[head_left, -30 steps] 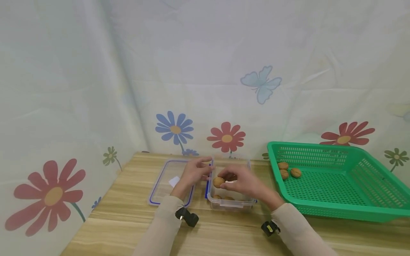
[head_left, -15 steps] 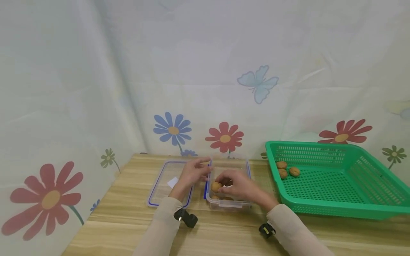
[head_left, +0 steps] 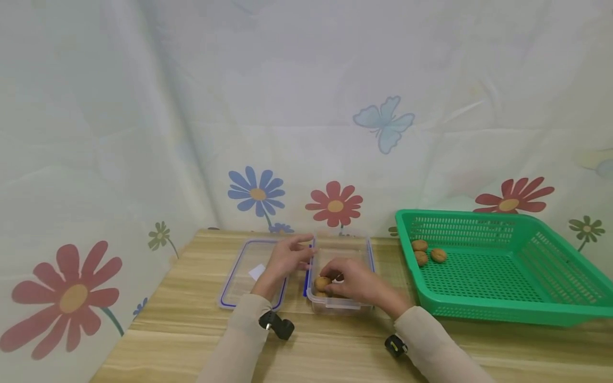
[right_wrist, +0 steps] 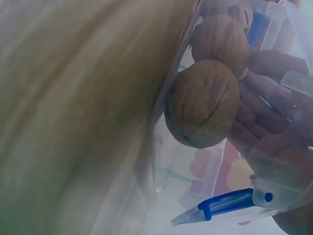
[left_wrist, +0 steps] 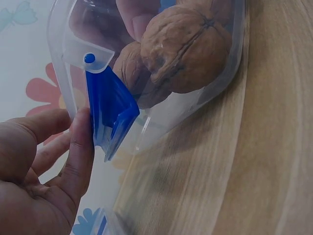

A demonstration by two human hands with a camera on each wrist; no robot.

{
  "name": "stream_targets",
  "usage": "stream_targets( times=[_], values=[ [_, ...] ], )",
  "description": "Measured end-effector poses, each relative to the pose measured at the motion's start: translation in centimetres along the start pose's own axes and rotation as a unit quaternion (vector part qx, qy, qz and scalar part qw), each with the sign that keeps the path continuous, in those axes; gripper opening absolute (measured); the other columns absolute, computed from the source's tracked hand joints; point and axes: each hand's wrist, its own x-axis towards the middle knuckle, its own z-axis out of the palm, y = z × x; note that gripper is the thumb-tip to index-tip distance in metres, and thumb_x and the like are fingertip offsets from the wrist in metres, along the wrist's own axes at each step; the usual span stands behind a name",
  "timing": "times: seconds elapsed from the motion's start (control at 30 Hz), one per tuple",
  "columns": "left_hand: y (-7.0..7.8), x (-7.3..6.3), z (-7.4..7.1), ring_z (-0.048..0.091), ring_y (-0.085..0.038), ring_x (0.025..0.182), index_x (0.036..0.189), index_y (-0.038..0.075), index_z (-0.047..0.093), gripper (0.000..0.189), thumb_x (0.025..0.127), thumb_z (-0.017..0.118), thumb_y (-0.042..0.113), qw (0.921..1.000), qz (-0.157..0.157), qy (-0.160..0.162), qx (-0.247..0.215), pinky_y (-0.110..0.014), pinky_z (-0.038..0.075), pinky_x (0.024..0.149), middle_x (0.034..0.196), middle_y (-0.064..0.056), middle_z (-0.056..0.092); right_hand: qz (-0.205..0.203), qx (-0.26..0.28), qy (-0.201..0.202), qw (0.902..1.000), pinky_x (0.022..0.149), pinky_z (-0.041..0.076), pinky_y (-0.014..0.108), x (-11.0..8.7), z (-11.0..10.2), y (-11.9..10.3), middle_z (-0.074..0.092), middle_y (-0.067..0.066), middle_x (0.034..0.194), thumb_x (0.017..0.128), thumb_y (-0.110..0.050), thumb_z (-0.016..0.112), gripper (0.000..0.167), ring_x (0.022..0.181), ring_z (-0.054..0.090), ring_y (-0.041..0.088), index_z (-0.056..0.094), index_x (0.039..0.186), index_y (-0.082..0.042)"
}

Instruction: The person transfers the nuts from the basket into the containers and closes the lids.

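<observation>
A clear plastic food container (head_left: 341, 304) with blue side latches stands on the table, and several walnuts (left_wrist: 188, 51) show through its wall. My right hand (head_left: 356, 279) reaches inside and pinches a walnut (head_left: 322, 283) between thumb and fingers, low near the front left corner. Through the plastic, the right wrist view shows that hand's fingers (right_wrist: 274, 90) beside the walnuts. At the left rim, my left hand (head_left: 287, 258) holds the container's edge; its thumb (left_wrist: 82, 137) lies against the hanging blue latch (left_wrist: 110, 107).
Left of the container lies its clear lid (head_left: 233, 279) with a blue seal, a white paper piece (head_left: 256, 272) showing on it. A green plastic basket (head_left: 498, 309) stands at the right, with 3 walnuts (head_left: 438, 255) in its left end. A flowered curtain (head_left: 287, 106) hangs behind the table.
My right hand has lowered the walnut deeper into the container, toward the front left corner. The left hand stays at the left rim. The head view has shifted slightly.
</observation>
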Motion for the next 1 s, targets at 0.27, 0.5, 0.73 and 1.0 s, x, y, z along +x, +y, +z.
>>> stream_targets(
  times=[0.27, 0.5, 0.73, 1.0],
  values=[
    [0.0, -0.1, 0.0, 0.073, -0.026, 0.090, 0.145, 0.001, 0.063, 0.047, 0.100, 0.074, 0.007, 1.0000, 0.004, -0.003, -0.001, -0.038, 0.067, 0.077, 0.114, -0.022, 0.073, -0.006, -0.003, -0.004, 1.0000, 0.090, 0.064, 0.043, -0.1, -0.1, -0.1, 0.077, 0.006, 0.105, 0.093, -0.002, 0.082, 0.020, 0.098, 0.074, 0.023, 0.076, 0.112, 0.000],
    [-0.1, 0.1, 0.0, 0.072, -0.024, 0.090, 0.145, 0.002, 0.063, 0.047, 0.100, 0.075, 0.007, 1.0000, -0.002, 0.000, -0.005, -0.033, 0.067, 0.075, 0.115, -0.022, 0.073, 0.009, 0.003, 0.000, 1.0000, 0.091, 0.064, 0.044, 0.0, 0.0, 0.1, 0.077, 0.009, 0.105, 0.093, -0.003, 0.081, 0.020, 0.100, 0.074, 0.027, 0.076, 0.111, 0.000],
    [-0.1, 0.0, 0.0, 0.072, -0.022, 0.088, 0.145, 0.000, 0.063, 0.047, 0.100, 0.074, 0.008, 1.0000, 0.000, 0.000, -0.005, -0.033, 0.067, 0.074, 0.115, -0.022, 0.073, 0.039, 0.026, 0.010, 0.9989, 0.094, 0.063, 0.045, -0.1, -0.1, -0.1, 0.077, 0.008, 0.111, 0.095, -0.007, 0.081, 0.022, 0.103, 0.073, 0.024, 0.076, 0.116, -0.001],
    [-0.2, 0.2, 0.0, 0.073, -0.031, 0.094, 0.144, 0.000, 0.064, 0.046, 0.099, 0.076, 0.007, 0.9999, 0.003, 0.001, -0.013, -0.037, 0.067, 0.076, 0.115, -0.023, 0.073, 0.030, 0.056, 0.031, 0.9975, 0.097, 0.061, 0.048, -0.6, -1.8, -0.7, 0.074, 0.015, 0.118, 0.097, -0.007, 0.079, 0.026, 0.107, 0.071, 0.030, 0.073, 0.121, 0.000]
  ],
)
